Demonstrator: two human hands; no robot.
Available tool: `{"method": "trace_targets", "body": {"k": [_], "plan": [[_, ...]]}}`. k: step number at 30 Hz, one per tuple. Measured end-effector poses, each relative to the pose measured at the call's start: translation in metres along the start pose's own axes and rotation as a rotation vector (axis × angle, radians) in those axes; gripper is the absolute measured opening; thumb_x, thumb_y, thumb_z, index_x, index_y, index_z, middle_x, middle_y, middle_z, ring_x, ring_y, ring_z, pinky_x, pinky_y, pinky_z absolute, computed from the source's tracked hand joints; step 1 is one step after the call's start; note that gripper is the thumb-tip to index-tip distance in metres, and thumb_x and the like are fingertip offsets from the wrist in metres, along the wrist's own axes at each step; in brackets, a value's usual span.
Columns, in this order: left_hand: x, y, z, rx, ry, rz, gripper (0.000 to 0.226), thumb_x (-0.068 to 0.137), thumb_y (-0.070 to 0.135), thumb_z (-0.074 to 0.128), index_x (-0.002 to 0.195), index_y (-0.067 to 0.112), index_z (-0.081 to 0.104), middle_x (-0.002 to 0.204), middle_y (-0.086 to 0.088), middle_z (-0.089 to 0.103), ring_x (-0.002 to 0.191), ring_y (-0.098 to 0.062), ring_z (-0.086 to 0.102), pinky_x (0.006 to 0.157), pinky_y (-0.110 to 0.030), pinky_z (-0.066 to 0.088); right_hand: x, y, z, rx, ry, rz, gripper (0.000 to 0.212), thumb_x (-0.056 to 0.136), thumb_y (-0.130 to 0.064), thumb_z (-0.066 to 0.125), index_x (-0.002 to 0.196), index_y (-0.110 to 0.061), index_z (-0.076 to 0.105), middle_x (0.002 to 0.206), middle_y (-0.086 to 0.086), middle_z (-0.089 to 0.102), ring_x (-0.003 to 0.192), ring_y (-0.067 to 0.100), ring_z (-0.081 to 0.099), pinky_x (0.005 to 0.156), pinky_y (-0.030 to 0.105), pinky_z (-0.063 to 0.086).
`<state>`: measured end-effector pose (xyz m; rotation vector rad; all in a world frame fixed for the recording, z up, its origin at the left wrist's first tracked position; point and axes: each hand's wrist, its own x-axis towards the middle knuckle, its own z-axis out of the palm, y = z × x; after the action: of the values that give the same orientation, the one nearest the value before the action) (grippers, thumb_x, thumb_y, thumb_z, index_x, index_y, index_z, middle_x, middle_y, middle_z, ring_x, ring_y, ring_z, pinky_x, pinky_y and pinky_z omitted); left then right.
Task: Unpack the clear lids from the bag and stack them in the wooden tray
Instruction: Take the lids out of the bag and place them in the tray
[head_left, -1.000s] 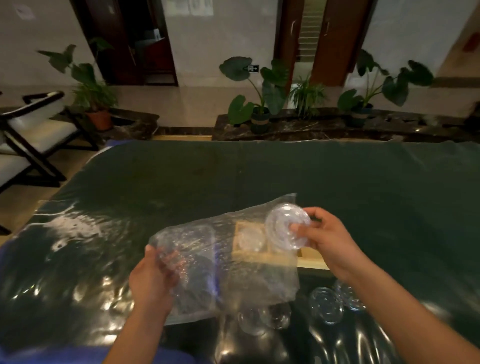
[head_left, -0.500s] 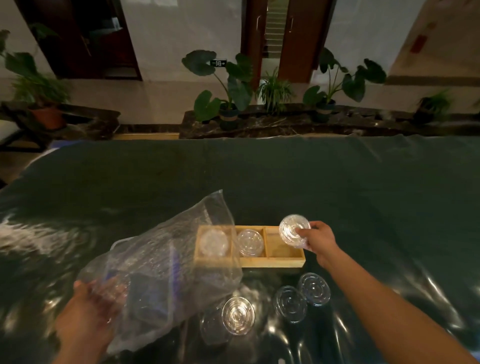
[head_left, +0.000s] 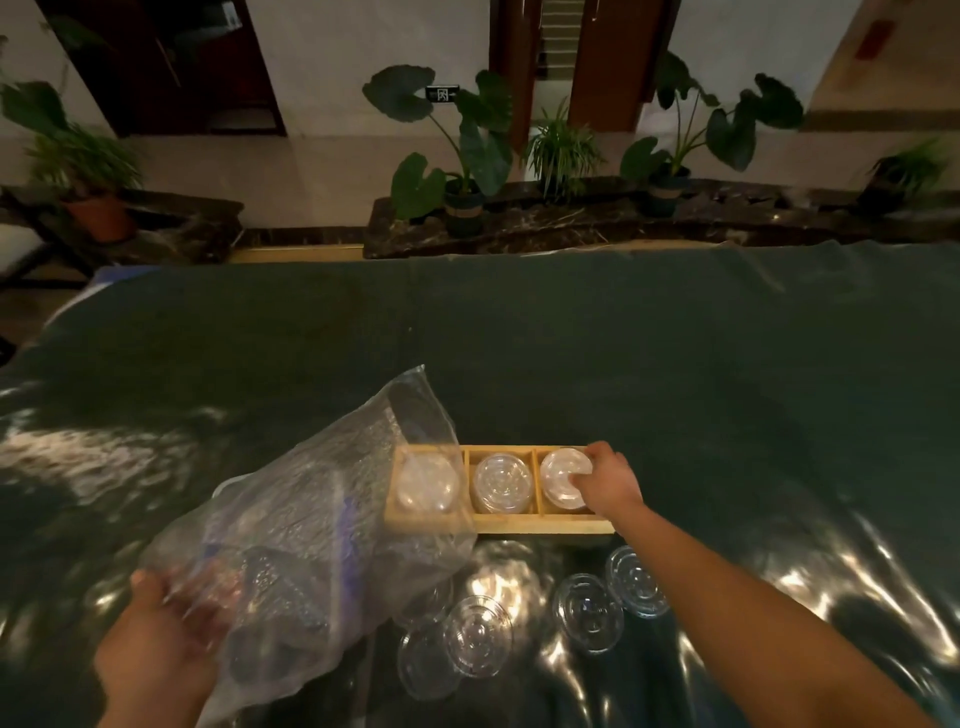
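A wooden tray (head_left: 524, 524) with three compartments lies in the middle of the green table. My right hand (head_left: 605, 480) holds a clear lid (head_left: 558, 475) down in the right compartment. A stack of lids (head_left: 501, 483) fills the middle compartment. More lids (head_left: 427, 482) sit in the left one, seen through the bag. My left hand (head_left: 158, 639) grips the near end of the clear plastic bag (head_left: 311, 530), which drapes over the tray's left end. Several loose lids lie in front of the tray: one (head_left: 478, 635) near the bag, two (head_left: 587, 610) (head_left: 636, 579) to the right.
The table wears a dark green cloth (head_left: 675, 364) under shiny plastic film. Potted plants (head_left: 467, 156) line a stone ledge beyond the far edge. A potted plant (head_left: 93, 202) stands at the far left.
My right hand has lowered the lid from above the tray into the right compartment. My left hand has pulled the bag back toward me and to the left.
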<state>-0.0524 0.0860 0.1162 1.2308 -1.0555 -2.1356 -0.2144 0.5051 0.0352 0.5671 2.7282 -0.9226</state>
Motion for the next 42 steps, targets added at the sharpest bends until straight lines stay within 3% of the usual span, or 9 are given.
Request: {"method": "trace_targets", "body": {"k": [3, 6, 9, 12, 25, 32, 36, 39, 42], "plan": [[0.000, 0.002, 0.007, 0.062, 0.014, -0.004, 0.025, 0.103, 0.036, 0.056, 0.086, 0.020, 0.062, 0.071, 0.000, 0.078, 0.050, -0.009, 0.072, 0.052, -0.031, 0.061, -0.004, -0.002, 0.004, -0.159, 0.039, -0.059, 0.045, 0.091, -0.027, 0.064, 0.134, -0.016, 0.054, 0.138, 0.011, 0.047, 0.105, 0.028, 0.062, 0.084, 0.032, 0.050], [-0.004, 0.001, 0.014, 0.110, 0.017, -0.037, 0.030, 0.104, 0.039, 0.053, 0.083, 0.019, 0.062, 0.083, -0.003, 0.071, 0.054, -0.012, 0.071, 0.069, -0.036, 0.055, -0.008, 0.000, 0.005, -0.361, 0.150, -0.140, 0.045, 0.091, -0.034, 0.059, 0.132, -0.017, 0.057, 0.130, 0.006, 0.059, 0.116, 0.027, 0.052, 0.091, 0.036, 0.048], [-0.009, 0.003, 0.021, 0.126, 0.060, -0.043, 0.029, 0.102, 0.039, 0.056, 0.081, 0.020, 0.062, 0.080, 0.000, 0.069, 0.062, -0.012, 0.067, 0.064, -0.034, 0.055, -0.009, 0.000, 0.005, -0.354, 0.133, -0.132, 0.045, 0.093, -0.036, 0.059, 0.132, -0.012, 0.052, 0.124, 0.008, 0.065, 0.114, 0.028, 0.055, 0.093, 0.035, 0.046], [-0.009, 0.002, 0.024, 0.139, 0.063, -0.048, 0.027, 0.103, 0.039, 0.055, 0.084, 0.021, 0.062, 0.082, 0.001, 0.070, 0.069, -0.012, 0.066, 0.059, -0.031, 0.058, -0.011, 0.001, 0.006, -0.336, 0.137, -0.157, 0.046, 0.094, -0.035, 0.060, 0.132, -0.011, 0.052, 0.135, 0.010, 0.053, 0.117, 0.028, 0.054, 0.097, 0.035, 0.047], [-0.003, 0.009, 0.018, 0.113, 0.091, -0.059, 0.026, 0.101, 0.041, 0.058, 0.084, 0.022, 0.063, 0.084, 0.000, 0.067, 0.073, -0.016, 0.062, 0.074, -0.038, 0.054, -0.014, 0.001, 0.004, -0.391, 0.069, -0.139, 0.033, 0.095, -0.026, 0.054, 0.125, -0.015, 0.060, 0.127, 0.004, 0.058, 0.119, 0.026, 0.049, 0.089, 0.033, 0.048], [-0.006, 0.021, 0.008, 0.102, 0.073, -0.050, 0.027, 0.105, 0.039, 0.052, 0.084, 0.024, 0.060, 0.078, 0.005, 0.071, 0.069, -0.011, 0.064, 0.062, -0.031, 0.058, -0.027, -0.002, 0.001, -0.252, 0.116, -0.185, 0.037, 0.092, -0.026, 0.061, 0.128, -0.016, 0.060, 0.131, 0.004, 0.058, 0.121, 0.026, 0.049, 0.088, 0.038, 0.050], [-0.008, 0.031, -0.002, 0.023, 0.101, -0.085, 0.026, 0.102, 0.043, 0.056, 0.087, 0.022, 0.059, 0.087, 0.000, 0.068, 0.073, -0.015, 0.065, 0.066, -0.036, 0.057, -0.044, -0.027, 0.002, -0.123, 0.102, -0.273, 0.030, 0.091, -0.024, 0.063, 0.121, -0.019, 0.067, 0.126, 0.005, 0.065, 0.112, 0.025, 0.061, 0.091, 0.038, 0.055], [-0.004, 0.041, -0.015, -0.010, 0.131, -0.098, 0.030, 0.104, 0.043, 0.053, 0.084, 0.021, 0.057, 0.085, -0.001, 0.065, 0.069, -0.014, 0.061, 0.042, -0.022, 0.054, -0.062, -0.052, 0.007, -0.065, 0.088, -0.372, 0.033, 0.092, -0.023, 0.065, 0.125, -0.019, 0.066, 0.129, 0.003, 0.065, 0.108, 0.022, 0.064, 0.089, 0.034, 0.054], [0.000, 0.055, -0.034, -0.036, 0.101, -0.146, 0.034, 0.107, 0.045, 0.043, 0.084, 0.023, 0.055, 0.089, 0.001, 0.066, 0.072, -0.012, 0.061, 0.041, -0.020, 0.052, -0.081, -0.080, 0.015, 0.017, 0.035, -0.408, 0.033, 0.094, -0.026, 0.065, 0.126, -0.024, 0.064, 0.126, -0.003, 0.065, 0.106, 0.017, 0.065, 0.086, 0.029, 0.052]]}}
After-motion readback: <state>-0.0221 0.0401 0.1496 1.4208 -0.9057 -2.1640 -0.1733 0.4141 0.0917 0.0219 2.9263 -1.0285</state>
